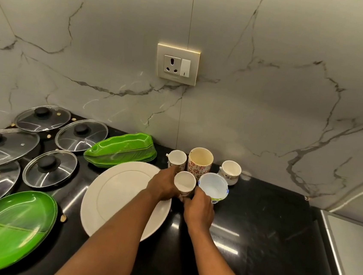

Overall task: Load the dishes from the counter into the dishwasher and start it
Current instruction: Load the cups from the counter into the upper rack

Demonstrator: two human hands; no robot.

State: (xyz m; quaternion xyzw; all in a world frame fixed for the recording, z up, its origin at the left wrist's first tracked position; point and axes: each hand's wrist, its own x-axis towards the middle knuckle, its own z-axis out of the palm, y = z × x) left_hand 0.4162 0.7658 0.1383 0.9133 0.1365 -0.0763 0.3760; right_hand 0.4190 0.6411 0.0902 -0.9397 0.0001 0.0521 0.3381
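Black counter (267,224) below a marble wall (269,101) carries plates (122,200), lids (49,168) and cups (200,161). The left hand (163,185) curls round a small white cup (184,182), the right hand (198,208) grips the plastic tub (213,186) beside it, probably to carry both together; no dishwasher is in view.

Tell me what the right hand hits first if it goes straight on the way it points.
The small white cup: the right hand points at its base and may be touching it, though depth is unclear. The flowered mug stands behind it.
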